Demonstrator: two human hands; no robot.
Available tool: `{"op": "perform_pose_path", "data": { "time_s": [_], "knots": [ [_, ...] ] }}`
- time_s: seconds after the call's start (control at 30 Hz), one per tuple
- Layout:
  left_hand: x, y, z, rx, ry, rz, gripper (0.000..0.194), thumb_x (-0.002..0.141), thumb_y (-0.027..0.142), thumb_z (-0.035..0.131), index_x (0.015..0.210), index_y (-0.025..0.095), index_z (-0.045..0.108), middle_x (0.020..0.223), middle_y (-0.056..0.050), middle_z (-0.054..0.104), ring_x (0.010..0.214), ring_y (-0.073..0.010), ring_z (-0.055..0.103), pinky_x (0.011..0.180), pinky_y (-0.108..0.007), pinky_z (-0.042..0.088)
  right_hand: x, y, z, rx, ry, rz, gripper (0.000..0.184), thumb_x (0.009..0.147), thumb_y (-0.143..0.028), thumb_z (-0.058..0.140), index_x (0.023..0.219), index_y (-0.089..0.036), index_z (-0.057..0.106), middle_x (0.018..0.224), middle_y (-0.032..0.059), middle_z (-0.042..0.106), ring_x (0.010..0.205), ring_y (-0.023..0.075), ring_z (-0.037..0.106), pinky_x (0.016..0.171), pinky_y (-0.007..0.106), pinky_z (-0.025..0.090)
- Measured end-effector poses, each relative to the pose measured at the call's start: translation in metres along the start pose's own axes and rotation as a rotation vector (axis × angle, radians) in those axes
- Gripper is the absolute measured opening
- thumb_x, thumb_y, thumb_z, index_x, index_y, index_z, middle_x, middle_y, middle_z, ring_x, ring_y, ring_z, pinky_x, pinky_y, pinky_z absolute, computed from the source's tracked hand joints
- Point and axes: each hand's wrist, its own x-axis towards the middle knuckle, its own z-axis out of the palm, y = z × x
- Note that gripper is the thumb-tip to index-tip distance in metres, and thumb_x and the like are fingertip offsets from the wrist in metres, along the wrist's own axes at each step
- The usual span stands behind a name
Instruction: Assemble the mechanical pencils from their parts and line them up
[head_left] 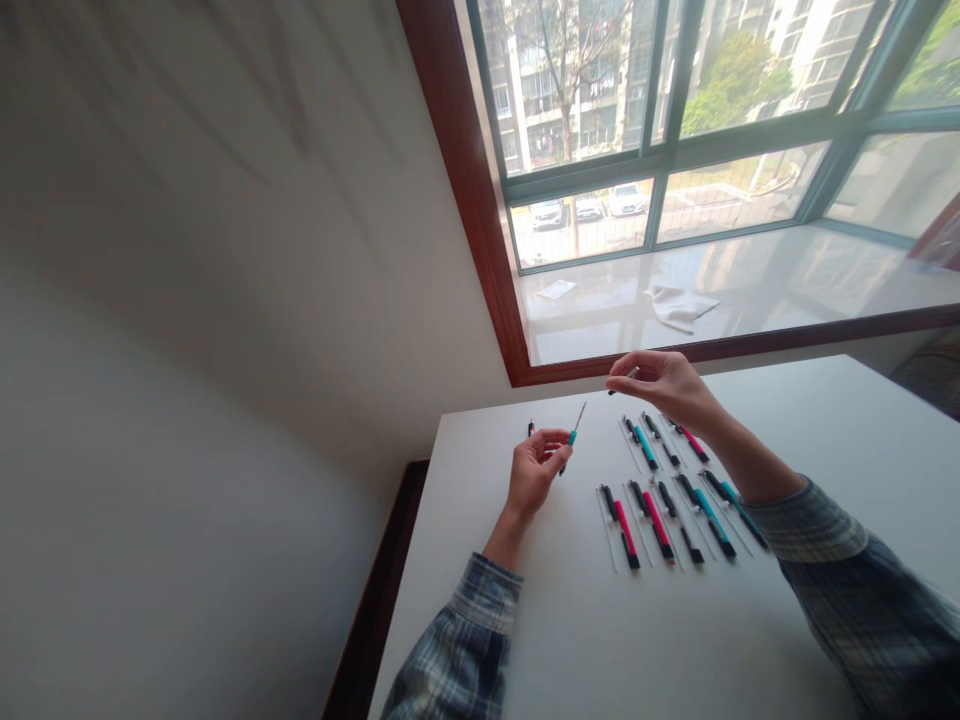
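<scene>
My left hand (529,475) pinches a teal pen barrel (572,438) above the table; a thin refill (582,411) sticks up out of its top and a dark end shows below the fingers. Higher and to the right, my right hand (667,386) has its fingers closed on a small dark pen part (612,392) with a pale, shiny end. Its exact shape is mostly hidden by the fingers. The two held pieces are apart. Just behind my left hand, a black and red pen (531,427) lies on the table, partly covered.
Taken-apart pens lie in two rows on the white table (555,610): red barrels (625,535), teal barrels (716,525), black tops (609,502) and thin white refills (608,535). A wall borders the left side. Beyond the table, a window sill (585,335) holds a crumpled white cloth (681,308).
</scene>
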Motion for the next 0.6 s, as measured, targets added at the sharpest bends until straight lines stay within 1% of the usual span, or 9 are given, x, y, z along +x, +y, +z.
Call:
{"op": "perform_pose_path", "data": {
  "time_s": [0.13, 0.23, 0.33, 0.43, 0.6],
  "knots": [
    [0.000, 0.000, -0.001, 0.000, -0.008, -0.004, 0.023, 0.078, 0.031, 0.079, 0.096, 0.018, 0.079, 0.095, -0.008, 0.076, 0.083, -0.0176, 0.067, 0.073, -0.029, 0.054, 0.000, 0.000, 0.002, 0.121, 0.011, 0.028, 0.042, 0.071, -0.051, 0.089, 0.094, -0.020, 0.072, 0.087, 0.0046, 0.072, 0.078, 0.0198, 0.069, 0.071, 0.035, 0.058],
    [-0.001, 0.000, 0.000, 0.004, -0.006, -0.004, 0.022, 0.078, 0.031, 0.079, 0.096, 0.018, 0.079, 0.095, -0.008, 0.076, 0.083, -0.0180, 0.067, 0.073, -0.030, 0.054, 0.000, 0.001, 0.003, 0.182, -0.010, 0.039, 0.039, 0.072, -0.049, 0.089, 0.097, -0.021, 0.074, 0.095, 0.0064, 0.075, 0.088, 0.0232, 0.072, 0.083, 0.041, 0.060],
    [-0.001, 0.000, 0.000, 0.010, -0.010, -0.001, 0.022, 0.078, 0.031, 0.079, 0.096, 0.018, 0.079, 0.096, -0.008, 0.076, 0.084, -0.0182, 0.067, 0.074, -0.030, 0.054, 0.001, 0.003, 0.006, 0.199, 0.003, 0.028, 0.036, 0.076, -0.048, 0.086, 0.103, -0.024, 0.079, 0.107, 0.0081, 0.078, 0.097, 0.0252, 0.073, 0.093, 0.046, 0.059],
    [0.000, -0.001, 0.000, 0.015, -0.019, 0.004, 0.022, 0.078, 0.031, 0.079, 0.096, 0.018, 0.079, 0.096, -0.008, 0.076, 0.084, -0.0185, 0.067, 0.074, -0.030, 0.054, 0.000, 0.003, 0.009, 0.197, 0.003, 0.012, 0.034, 0.080, -0.047, 0.084, 0.107, -0.026, 0.081, 0.113, 0.0083, 0.078, 0.104, 0.0263, 0.072, 0.098, 0.048, 0.058],
    [0.000, 0.000, 0.000, 0.019, -0.028, 0.014, 0.023, 0.078, 0.032, 0.079, 0.096, 0.018, 0.079, 0.096, -0.009, 0.076, 0.083, -0.0185, 0.067, 0.072, -0.030, 0.054, -0.001, -0.001, 0.013, 0.227, -0.051, 0.018, 0.036, 0.079, -0.045, 0.085, 0.110, -0.026, 0.081, 0.114, 0.0081, 0.079, 0.106, 0.0271, 0.073, 0.102, 0.050, 0.057]
  ]
}}
